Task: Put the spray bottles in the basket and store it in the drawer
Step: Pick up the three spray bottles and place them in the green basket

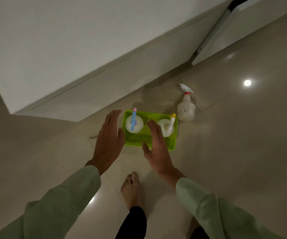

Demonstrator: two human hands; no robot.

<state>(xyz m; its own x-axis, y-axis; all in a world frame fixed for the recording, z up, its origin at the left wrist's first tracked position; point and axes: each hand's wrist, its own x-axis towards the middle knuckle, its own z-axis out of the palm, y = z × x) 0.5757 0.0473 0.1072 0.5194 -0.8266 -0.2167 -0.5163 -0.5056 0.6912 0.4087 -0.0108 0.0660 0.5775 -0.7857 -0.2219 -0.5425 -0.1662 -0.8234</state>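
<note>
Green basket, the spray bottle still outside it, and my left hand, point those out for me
Green basket (173, 135): head view, on its right wall.
Spray bottle outside the basket (186, 110): head view, on its clear body.
Left hand (108, 138): head view, on the back of the hand.

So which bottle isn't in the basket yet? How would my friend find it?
Find the green basket on the shiny floor. Just past its far right corner stands a spray bottle alone on the tiles. It has a red collar and white trigger, unlike the two in the basket.
</note>
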